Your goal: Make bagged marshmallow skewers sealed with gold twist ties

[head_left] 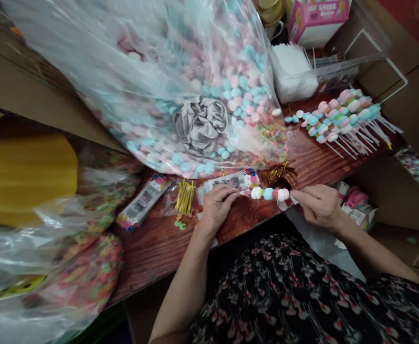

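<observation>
the pink box [319, 16] and packets [145, 203] bear print, none legible.

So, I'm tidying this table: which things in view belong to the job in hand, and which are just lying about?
Likely part of the job:
candy skewer, between the left hand and right hand;
big bag of pastel sweets;
pile of similar skewers;
perhaps the yellow ties.

Probably just lying about:
crumpled grey cloth, on the bag;
pink box, at the back.
</observation>
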The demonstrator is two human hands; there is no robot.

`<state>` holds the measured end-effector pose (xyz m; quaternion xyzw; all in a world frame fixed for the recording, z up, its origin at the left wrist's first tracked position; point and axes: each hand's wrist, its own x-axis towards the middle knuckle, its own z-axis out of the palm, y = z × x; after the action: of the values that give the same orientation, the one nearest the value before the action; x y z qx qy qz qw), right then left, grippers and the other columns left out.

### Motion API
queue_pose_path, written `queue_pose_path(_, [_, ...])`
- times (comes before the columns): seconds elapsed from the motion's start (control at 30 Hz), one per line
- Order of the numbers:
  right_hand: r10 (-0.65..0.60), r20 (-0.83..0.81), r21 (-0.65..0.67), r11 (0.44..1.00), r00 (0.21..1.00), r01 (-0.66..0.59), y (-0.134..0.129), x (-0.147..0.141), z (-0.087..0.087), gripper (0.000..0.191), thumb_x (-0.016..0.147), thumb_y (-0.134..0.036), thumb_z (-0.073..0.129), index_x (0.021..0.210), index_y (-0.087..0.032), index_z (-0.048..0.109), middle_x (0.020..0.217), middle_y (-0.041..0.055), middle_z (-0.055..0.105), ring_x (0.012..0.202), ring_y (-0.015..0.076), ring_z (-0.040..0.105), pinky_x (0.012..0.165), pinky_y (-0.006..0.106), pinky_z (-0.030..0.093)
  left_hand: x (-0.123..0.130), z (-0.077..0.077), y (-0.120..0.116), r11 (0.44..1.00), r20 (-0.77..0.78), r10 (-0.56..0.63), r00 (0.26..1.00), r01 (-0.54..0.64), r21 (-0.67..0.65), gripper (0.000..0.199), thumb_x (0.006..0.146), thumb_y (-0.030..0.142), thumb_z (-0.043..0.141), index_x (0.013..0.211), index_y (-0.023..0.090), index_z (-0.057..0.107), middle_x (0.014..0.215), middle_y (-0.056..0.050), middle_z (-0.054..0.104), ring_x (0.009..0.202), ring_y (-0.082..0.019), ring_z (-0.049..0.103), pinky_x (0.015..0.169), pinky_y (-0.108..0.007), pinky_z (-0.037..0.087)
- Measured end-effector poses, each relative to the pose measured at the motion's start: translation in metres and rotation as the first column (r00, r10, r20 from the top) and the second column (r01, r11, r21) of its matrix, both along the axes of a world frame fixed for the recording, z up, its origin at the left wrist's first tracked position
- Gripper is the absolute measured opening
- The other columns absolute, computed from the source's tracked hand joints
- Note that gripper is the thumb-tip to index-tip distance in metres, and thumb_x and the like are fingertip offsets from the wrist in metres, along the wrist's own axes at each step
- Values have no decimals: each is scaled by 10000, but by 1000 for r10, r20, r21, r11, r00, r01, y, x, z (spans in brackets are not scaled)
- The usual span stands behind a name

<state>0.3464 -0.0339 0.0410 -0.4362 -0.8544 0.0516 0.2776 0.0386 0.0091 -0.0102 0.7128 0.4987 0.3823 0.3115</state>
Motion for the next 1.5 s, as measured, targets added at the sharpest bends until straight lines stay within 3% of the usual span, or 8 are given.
queue_pose_path(0.2, [60,108,103,992,992,-71,15,5,22,344,821,-94,480,1071,-233,672,730,16,668,645,132,570,583,286,379,0,0,0,999,-38,-28,999,30,39,118,856,272,656,842,218,760,807,-48,709,741,-146,649,689,-264,501])
queue_pose_path(0.37, [-55,-114,77,995,992,64,16,17,24,319,837,-91,570,1118,-220,651,814,43,701,669,143,611,625,280,454,1,2,0,985,-221,-108,969,135,109,189,903,214,561,977,205,734,865,-72,685,783,-155,627,697,-269,501])
queue_pose_path(0.5, [-82,-219,24,996,972,89,10,12,12,297,845,-92,582,1097,-227,661,761,23,683,639,138,616,609,265,470,0,22,3,981,-342,-82,936,136,136,175,879,172,553,859,185,726,799,-69,663,741,-165,600,676,-275,473])
queue_pose_path(0.6, [-97,-311,-26,995,945,93,6,2,8,259,855,-92,575,1060,-219,671,725,15,659,611,130,601,584,256,464,-4,41,6,997,-202,22,979,-7,76,148,843,219,626,717,187,696,683,-28,634,646,-139,573,615,-248,439])
queue_pose_path(0.77, [-53,-390,-107,994,919,12,9,-11,14,207,868,-104,552,992,-203,685,689,14,643,583,126,591,575,254,474,-14,50,0,958,64,142,988,-121,-260,219,748,298,730,593,163,653,560,9,600,530,-101,505,528,-212,392])
queue_pose_path(1.0, [315,-280,-22,942,907,-334,28,-23,21,276,847,-85,500,1026,-201,675,945,77,716,838,156,681,698,266,543,-13,43,-14,871,156,254,954,-156,-466,188,688,299,756,622,142,675,578,12,615,549,-92,507,547,-209,392])
queue_pose_path(1.2, [226,-206,53,974,952,-220,40,-12,36,260,834,-74,545,1034,-181,671,931,86,696,812,161,661,697,271,526,-16,41,-18,906,167,212,963,-130,-403,159,718,265,726,622,151,669,612,9,612,589,-102,525,578,-221,412])
queue_pose_path(1.5, [186,295,289,918,937,-273,42,2,56,241,827,-91,540,1021,-160,666,898,62,716,756,149,612,652,300,389,-9,47,-21,959,87,68,994,-41,-281,212,779,282,711,616,158,655,617,9,604,600,-99,525,585,-225,404])
